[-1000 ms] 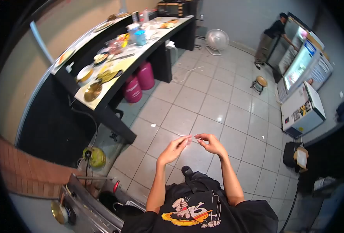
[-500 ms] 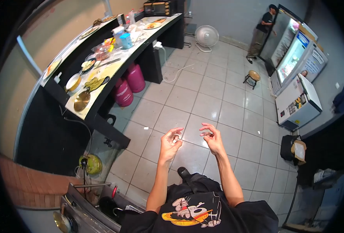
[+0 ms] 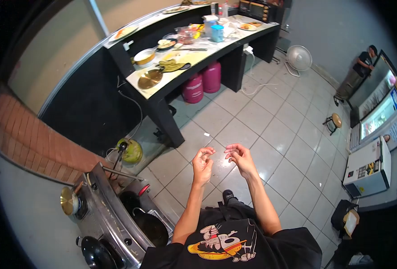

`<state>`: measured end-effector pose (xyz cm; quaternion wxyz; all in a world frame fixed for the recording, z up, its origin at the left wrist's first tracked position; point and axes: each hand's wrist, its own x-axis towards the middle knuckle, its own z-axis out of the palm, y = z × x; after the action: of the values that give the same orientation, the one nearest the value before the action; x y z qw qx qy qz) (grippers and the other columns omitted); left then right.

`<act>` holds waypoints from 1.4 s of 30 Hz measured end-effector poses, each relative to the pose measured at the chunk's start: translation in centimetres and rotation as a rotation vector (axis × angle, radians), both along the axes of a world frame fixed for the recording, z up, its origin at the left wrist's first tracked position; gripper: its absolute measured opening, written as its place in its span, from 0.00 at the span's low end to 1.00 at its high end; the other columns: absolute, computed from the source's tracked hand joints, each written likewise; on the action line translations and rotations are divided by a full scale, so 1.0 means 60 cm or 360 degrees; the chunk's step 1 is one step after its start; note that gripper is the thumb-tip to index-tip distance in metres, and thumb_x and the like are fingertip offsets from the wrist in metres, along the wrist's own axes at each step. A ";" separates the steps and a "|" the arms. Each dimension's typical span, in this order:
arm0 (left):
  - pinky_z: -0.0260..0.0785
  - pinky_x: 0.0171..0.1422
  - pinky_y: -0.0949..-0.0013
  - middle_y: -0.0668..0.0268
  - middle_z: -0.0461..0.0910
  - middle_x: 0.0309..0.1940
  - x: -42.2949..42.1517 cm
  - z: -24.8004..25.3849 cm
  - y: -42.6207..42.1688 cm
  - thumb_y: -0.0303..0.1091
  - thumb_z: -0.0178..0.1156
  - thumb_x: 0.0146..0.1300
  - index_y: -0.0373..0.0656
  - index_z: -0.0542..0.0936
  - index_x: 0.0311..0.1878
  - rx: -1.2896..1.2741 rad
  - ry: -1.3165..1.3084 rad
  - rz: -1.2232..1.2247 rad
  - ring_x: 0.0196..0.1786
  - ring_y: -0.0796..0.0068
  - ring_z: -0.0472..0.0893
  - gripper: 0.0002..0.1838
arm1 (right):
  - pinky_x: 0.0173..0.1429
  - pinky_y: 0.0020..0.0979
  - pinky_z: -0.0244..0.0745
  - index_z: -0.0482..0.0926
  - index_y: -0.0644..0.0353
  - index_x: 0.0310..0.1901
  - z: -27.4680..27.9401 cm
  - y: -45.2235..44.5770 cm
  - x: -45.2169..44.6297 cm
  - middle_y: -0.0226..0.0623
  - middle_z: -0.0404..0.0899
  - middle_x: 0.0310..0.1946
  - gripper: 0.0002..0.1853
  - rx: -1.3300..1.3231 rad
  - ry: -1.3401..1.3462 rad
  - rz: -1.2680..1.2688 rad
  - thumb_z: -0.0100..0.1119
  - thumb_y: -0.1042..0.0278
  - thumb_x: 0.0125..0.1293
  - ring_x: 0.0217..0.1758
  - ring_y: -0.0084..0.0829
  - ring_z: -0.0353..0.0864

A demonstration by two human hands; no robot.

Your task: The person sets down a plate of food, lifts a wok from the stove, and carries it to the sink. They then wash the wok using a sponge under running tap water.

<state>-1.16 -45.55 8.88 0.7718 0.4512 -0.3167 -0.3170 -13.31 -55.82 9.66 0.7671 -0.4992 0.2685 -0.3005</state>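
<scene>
Both of my hands are raised in front of my body above the tiled floor, a short gap between them. My left hand (image 3: 202, 165) has loosely curled fingers and nothing visible in it. Facing it, my right hand (image 3: 242, 161) is also half curled, fingers and thumb apart, with nothing in it. Neither one touches an object. Nearest on the left is a steel gas stove (image 3: 113, 210), with a black wok (image 3: 151, 227) and a black lidded pot (image 3: 97, 253). A small gold-coloured pot (image 3: 68, 200) sits at its far left side.
A long counter (image 3: 138, 86) holds a golden pan lid (image 3: 150, 79), a green cloth (image 3: 170, 66), a blue container (image 3: 217, 33) and plates. Pink gas cylinders (image 3: 193, 89) stand beneath; a green one (image 3: 131, 151) is by the stove. A co-worker (image 3: 362, 69) stands at the fridge (image 3: 380, 114), near a stool (image 3: 332, 123).
My view has swung left, so the counter and fridge sit further right and more of the stove shows. My hands have come closer together. The co-worker remains at the fridge.
</scene>
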 end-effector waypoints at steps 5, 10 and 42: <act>0.65 0.43 0.75 0.64 0.68 0.43 0.043 -0.004 0.061 0.11 0.46 0.46 0.42 0.69 0.43 -0.0052 0.0013 0.0190 0.48 0.75 0.71 0.20 | 0.37 0.23 0.70 0.63 0.64 0.53 0.028 0.030 0.050 0.41 0.74 0.36 0.20 0.0400 -0.0354 0.0286 0.44 0.81 0.56 0.32 0.25 0.73; 0.65 0.46 0.71 0.59 0.66 0.53 0.051 0.063 0.121 0.30 0.51 0.59 0.49 0.51 0.64 0.0121 0.0756 -0.0547 0.50 0.70 0.70 0.31 | 0.37 0.25 0.69 0.47 0.52 0.65 0.090 0.050 0.076 0.44 0.72 0.38 0.35 0.0639 -0.0842 0.0291 0.47 0.78 0.55 0.31 0.29 0.74; 0.66 0.40 0.72 0.65 0.75 0.39 0.003 0.003 0.070 0.42 0.49 0.60 0.42 0.77 0.25 -0.0020 0.1366 -0.0291 0.39 0.74 0.73 0.16 | 0.23 0.24 0.56 0.59 0.59 0.07 0.020 0.020 0.018 0.32 0.61 0.08 0.09 0.0180 -0.0325 0.0309 0.40 0.87 0.29 0.16 0.26 0.61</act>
<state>-0.98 -41.37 9.04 0.8050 0.2440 -0.0078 -0.5407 -12.23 -54.63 10.85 0.8428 -0.4456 0.1560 -0.2586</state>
